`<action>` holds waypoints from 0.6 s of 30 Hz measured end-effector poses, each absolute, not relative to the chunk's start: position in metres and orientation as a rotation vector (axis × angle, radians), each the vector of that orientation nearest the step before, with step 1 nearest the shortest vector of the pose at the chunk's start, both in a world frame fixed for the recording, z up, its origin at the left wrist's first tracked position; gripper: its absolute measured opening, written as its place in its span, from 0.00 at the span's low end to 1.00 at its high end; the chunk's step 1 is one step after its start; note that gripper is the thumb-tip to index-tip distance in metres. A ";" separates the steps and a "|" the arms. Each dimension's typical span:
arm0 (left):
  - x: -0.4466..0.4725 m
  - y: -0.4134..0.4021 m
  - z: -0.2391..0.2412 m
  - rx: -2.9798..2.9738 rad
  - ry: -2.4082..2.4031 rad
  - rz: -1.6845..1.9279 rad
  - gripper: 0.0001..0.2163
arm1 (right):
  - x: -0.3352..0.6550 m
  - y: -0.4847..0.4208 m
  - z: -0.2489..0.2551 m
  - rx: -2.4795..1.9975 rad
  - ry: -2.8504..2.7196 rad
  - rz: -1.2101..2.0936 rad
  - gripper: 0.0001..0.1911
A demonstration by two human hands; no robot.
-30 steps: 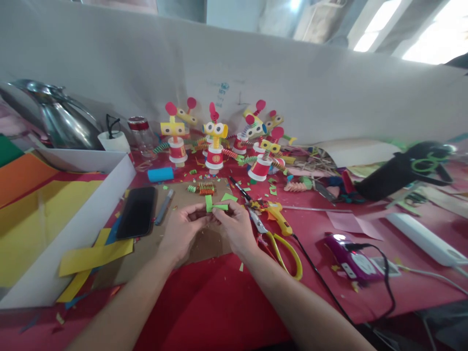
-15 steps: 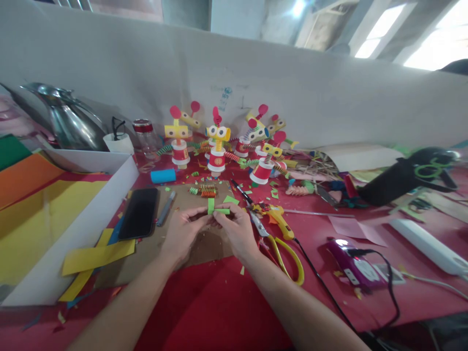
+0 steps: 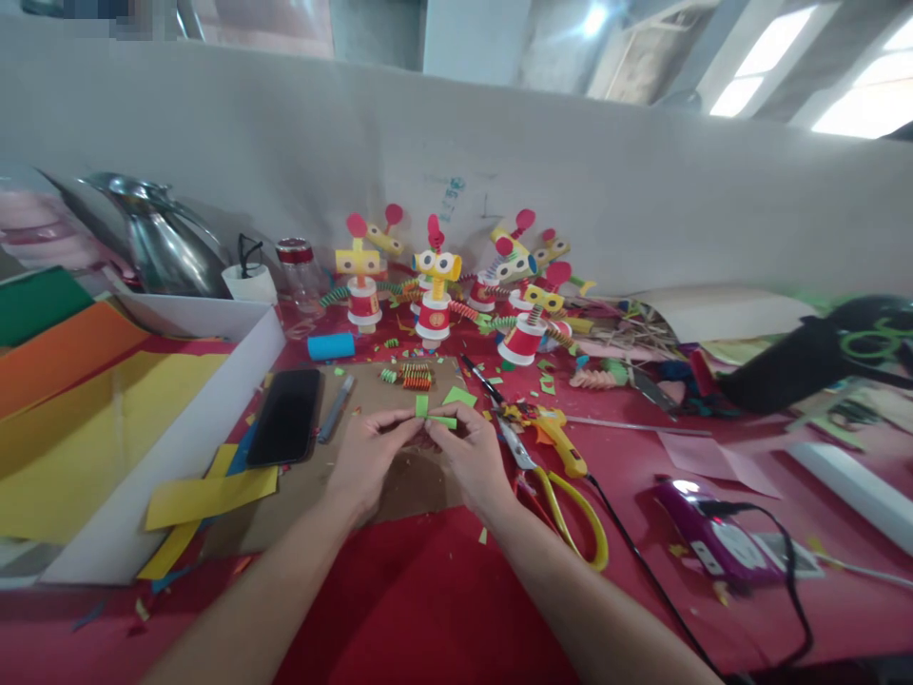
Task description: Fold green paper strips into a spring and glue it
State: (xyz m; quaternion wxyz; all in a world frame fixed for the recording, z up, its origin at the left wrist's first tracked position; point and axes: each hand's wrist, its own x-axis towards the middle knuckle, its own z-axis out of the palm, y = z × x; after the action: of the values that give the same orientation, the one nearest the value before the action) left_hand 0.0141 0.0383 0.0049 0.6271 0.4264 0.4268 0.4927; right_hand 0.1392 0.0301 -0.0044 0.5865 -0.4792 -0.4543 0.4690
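Between the fingertips of my left hand (image 3: pixel 371 452) and my right hand (image 3: pixel 467 452) is a green paper strip (image 3: pixel 422 406), with one length pointing up and another lying sideways to the right. Both hands are closed in a pinch on it, above a brown cardboard sheet (image 3: pixel 420 485). Just beyond the fingers lie folded paper springs (image 3: pixel 417 377) in orange and green. A flat green paper piece (image 3: pixel 460 396) rests behind my right fingers. Where the strip's lengths meet is partly covered by my fingertips.
Paper-cup robot figures (image 3: pixel 435 314) stand at the back. Yellow-handled scissors (image 3: pixel 571 514), a yellow glue gun (image 3: pixel 560 442) and a black pen (image 3: pixel 481 378) lie to the right. A phone (image 3: pixel 283 417), a grey marker (image 3: pixel 335 409) and a white box (image 3: pixel 178 428) are on the left.
The whole scene has shifted slightly right in view as the head turned. My fingers still pinch the green strip; its sideways length now looks thinner and tilted.
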 end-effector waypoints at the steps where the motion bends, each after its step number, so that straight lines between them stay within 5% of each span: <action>1: 0.015 0.038 0.004 0.959 0.979 1.133 0.11 | 0.139 0.030 -0.005 -1.132 -1.086 1.073 0.04; 10: 0.013 0.042 0.000 0.888 0.961 1.155 0.08 | 0.143 0.029 -0.004 -1.201 -1.265 0.972 0.06; 15: -0.002 0.051 0.012 0.812 0.945 1.132 0.11 | 0.149 0.031 -0.002 -0.949 -1.294 1.225 0.18; 18: -0.009 0.055 0.016 0.787 0.948 1.044 0.11 | 0.150 0.035 -0.003 -0.923 -1.359 1.191 0.12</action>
State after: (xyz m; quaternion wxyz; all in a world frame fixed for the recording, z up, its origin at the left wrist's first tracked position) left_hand -0.0086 0.0551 0.0161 0.6912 0.3520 0.4242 0.4673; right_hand 0.1504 0.0350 -0.0035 0.5279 -0.3862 -0.5688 0.4986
